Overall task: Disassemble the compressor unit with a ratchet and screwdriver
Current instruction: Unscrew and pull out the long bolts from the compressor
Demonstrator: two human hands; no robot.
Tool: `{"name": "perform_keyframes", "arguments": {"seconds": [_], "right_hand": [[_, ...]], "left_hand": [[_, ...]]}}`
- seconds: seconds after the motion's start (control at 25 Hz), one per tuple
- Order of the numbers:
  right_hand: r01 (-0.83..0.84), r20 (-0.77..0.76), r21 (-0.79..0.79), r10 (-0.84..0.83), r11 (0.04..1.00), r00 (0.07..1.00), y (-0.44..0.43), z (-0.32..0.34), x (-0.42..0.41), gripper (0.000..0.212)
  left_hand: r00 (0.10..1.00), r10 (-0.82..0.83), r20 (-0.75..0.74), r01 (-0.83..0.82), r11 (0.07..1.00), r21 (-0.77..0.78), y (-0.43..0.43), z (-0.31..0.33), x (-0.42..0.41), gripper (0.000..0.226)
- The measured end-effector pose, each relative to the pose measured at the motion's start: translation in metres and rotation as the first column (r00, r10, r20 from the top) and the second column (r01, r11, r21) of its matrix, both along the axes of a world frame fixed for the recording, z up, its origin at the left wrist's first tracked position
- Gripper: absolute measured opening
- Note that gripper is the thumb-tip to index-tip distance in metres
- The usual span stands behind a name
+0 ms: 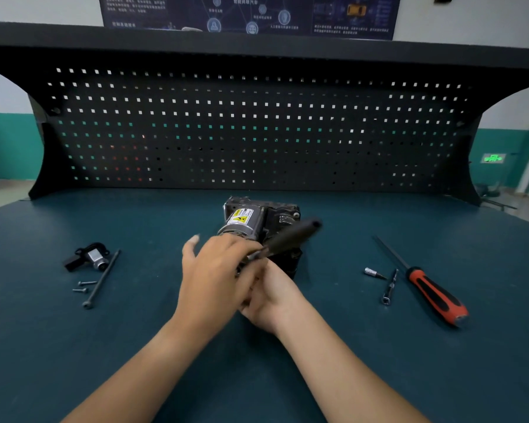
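the compressor (258,221) is set upright at the middle of the surface (74,346), just behind both hands. the ratchet (290,236) is held in front of it, its dark handle tilted up to the right. the left hand (214,276) is laid over the ratchet's lower end, fingers curled round it and thumb spread. the right hand (272,297) is pressed against the left from below; its fingers are hidden, so its grip cannot be told. a screwdriver (437,296), a bit (374,273) and an extension (390,286) are laid at the right. a removed part (87,257), a long bolt (101,279) and two screws (84,286) are laid at the left.
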State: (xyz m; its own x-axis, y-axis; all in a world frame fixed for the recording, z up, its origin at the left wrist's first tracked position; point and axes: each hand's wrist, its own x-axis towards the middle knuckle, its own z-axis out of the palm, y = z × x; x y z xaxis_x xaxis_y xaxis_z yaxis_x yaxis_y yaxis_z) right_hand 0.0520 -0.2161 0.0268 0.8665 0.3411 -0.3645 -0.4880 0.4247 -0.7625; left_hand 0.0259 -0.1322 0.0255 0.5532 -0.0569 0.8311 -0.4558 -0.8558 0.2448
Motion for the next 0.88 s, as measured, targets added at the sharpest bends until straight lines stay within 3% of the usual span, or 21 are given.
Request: {"name": "perform_keyframes", "arguments": {"seconds": [0.08, 0.12, 0.2, 0.24, 0.28, 0.36, 0.44, 0.52, 0.56, 0.6, 0.68, 0.8, 0.88], "right_hand": [[-0.001, 0.015, 0.04, 0.0, 0.999, 1.0, -0.001, 0.002, -0.001, 0.019], [0.001, 0.015, 0.056, -0.002, 0.998, 1.0, -0.002, 0.003, -0.002, 0.019], [0.004, 0.026, 0.038, -0.005, 0.999, 1.0, -0.002, 0.004, -0.004, 0.02], [-0.003, 0.034, 0.012, 0.002, 1.0, 0.999, -0.002, 0.004, -0.004, 0.019], [-0.007, 0.039, -0.014, 0.007, 1.0, 0.999, -0.003, 0.005, -0.004, 0.018], [-0.002, 0.034, -0.059, 0.004, 0.998, 0.999, -0.004, 0.005, -0.003, 0.016], [0.007, 0.018, -0.086, -0.006, 0.996, 1.0, -0.005, 0.004, -0.001, 0.016], [0.027, 0.006, -0.081, -0.027, 0.996, 1.0, -0.003, 0.002, -0.001, 0.019], [0.034, 0.011, -0.068, -0.033, 0.997, 0.999, -0.002, 0.001, -0.001, 0.019], [0.035, 0.018, -0.055, -0.034, 0.998, 0.999, -0.002, 0.001, -0.001, 0.019], [0.022, 0.028, -0.019, -0.022, 1.0, 0.999, -0.002, 0.002, -0.002, 0.018], [0.033, 0.022, 0.03, -0.033, 0.999, 0.999, -0.003, 0.005, -0.003, 0.02], [0.049, 0.026, 0.002, -0.049, 0.999, 0.998, -0.002, 0.006, -0.005, 0.018]], "left_hand": [[0.994, -0.07, -0.084, 0.044, 0.96, -0.277, 0.003, 0.006, -0.001, 0.002], [0.986, -0.117, -0.116, 0.051, 0.888, -0.456, 0.007, 0.009, 0.002, 0.01], [0.955, -0.229, -0.19, 0.006, 0.655, -0.756, 0.014, 0.011, 0.009, 0.015], [0.94, -0.27, -0.209, -0.015, 0.578, -0.816, 0.017, 0.012, 0.012, 0.014], [0.934, -0.282, -0.219, -0.016, 0.58, -0.814, 0.017, 0.012, 0.011, 0.014], [0.953, -0.251, -0.171, 0.075, 0.74, -0.668, 0.01, 0.012, 0.004, 0.018], [0.98, -0.183, -0.075, 0.153, 0.942, -0.299, 0.003, 0.008, -0.002, 0.012], [0.993, -0.111, 0.039, 0.109, 0.993, 0.048, 0.001, 0.003, 0.0, 0.006], [0.993, -0.104, 0.055, 0.098, 0.991, 0.092, 0.002, 0.002, 0.002, 0.009], [0.993, -0.112, 0.028, 0.111, 0.993, 0.043, 0.002, 0.003, 0.002, 0.008], [0.983, -0.173, -0.062, 0.153, 0.957, -0.248, 0.003, 0.006, 0.0, 0.011], [0.967, -0.193, -0.166, 0.033, 0.741, -0.671, 0.008, 0.008, 0.006, 0.021], [0.943, -0.218, -0.25, -0.076, 0.592, -0.803, 0.013, 0.008, 0.014, 0.02]]}}
